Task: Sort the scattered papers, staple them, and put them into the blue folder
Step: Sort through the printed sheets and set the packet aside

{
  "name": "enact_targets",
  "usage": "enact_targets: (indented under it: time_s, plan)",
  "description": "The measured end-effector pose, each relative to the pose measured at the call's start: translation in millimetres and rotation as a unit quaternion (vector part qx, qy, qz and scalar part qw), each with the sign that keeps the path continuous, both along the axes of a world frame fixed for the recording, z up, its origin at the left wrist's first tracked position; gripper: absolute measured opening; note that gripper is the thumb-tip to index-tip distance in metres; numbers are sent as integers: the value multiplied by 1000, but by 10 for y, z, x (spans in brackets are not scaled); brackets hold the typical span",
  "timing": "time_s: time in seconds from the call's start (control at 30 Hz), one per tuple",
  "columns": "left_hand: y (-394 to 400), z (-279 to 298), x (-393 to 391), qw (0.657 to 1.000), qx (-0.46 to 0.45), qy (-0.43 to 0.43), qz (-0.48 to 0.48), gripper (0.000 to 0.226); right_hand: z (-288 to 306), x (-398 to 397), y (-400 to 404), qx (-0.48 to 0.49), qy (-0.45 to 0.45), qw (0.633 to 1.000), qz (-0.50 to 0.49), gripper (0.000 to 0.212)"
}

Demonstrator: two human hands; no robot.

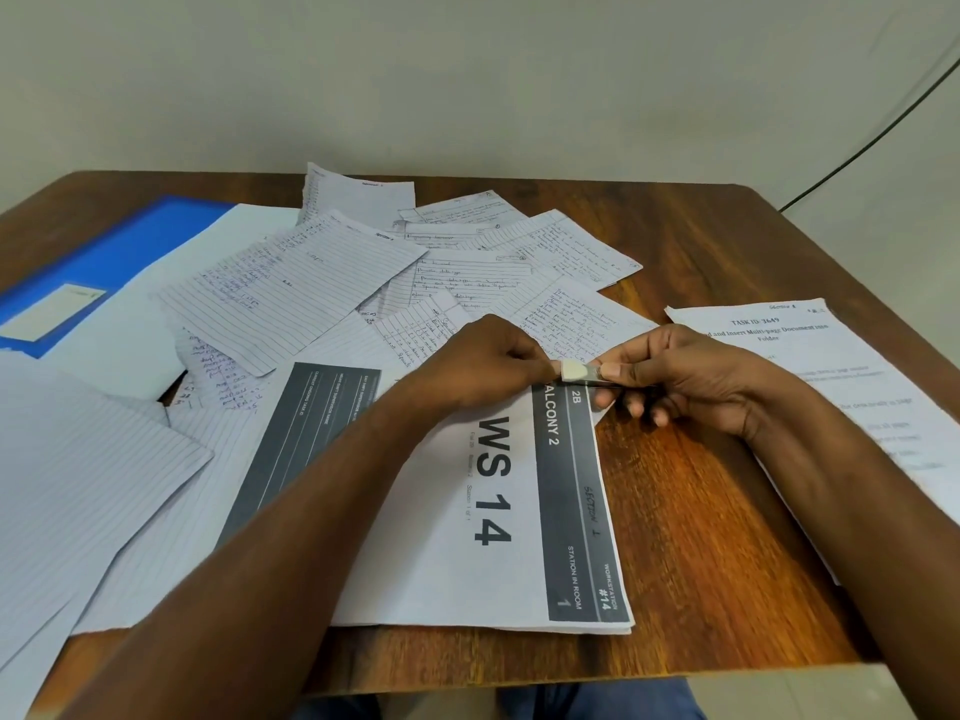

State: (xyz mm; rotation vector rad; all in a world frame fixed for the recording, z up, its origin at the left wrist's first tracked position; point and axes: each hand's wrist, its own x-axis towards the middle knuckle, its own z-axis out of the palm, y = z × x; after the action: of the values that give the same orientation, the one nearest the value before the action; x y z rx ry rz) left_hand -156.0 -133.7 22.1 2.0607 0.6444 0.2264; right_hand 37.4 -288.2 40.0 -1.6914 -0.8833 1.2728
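Nearest the person, a printed sheet marked "WS 14" [483,517] lay on the wooden desk [691,517], seemingly on top of a thin set of pages. At its far corner both hands met. The left hand [483,366] pinched the corner of the sheet, fingers curled together on the paper. The right hand [685,376] held a small stapler [582,374] at that same corner, fingers clamped round it. Whether the staple had gone in could not be told; by my reading, the stapling step was under way for this one set.

To the right lay a printed task sheet [831,387], apart from the rest. Beyond the hands, handwritten lined papers [291,288] lay spread and overlapping across the middle of the desk, plainly not yet sorted. More lined sheets [78,459] lay at the near left.

At the far left the blue folder [104,262] lay partly under white paper, with nothing visibly filed in it. Most of the sorting, further stapling and all the filing appeared left to do.
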Motion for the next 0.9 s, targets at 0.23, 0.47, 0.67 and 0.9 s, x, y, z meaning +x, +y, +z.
enact_targets:
  time_s: [0.23, 0.47, 0.67, 0.9]
  plan:
    - [-34, 11, -28, 995, -95, -34, -10, 54, -2, 11, 8, -1, -3, 1000, 3, 36]
    - [19, -65, -18, 995, -94, -43, -15, 62, -13, 7, 20, -3, -3, 1000, -1, 35]
    - [-63, -62, 48, 999, 8, -26, 28, 36, -70, -43, 47, 7, -29, 999, -45, 15]
    - [-68, -9, 37, 999, 3, -22, 33, 28, -64, -70, 54, 7, -29, 998, -53, 15]
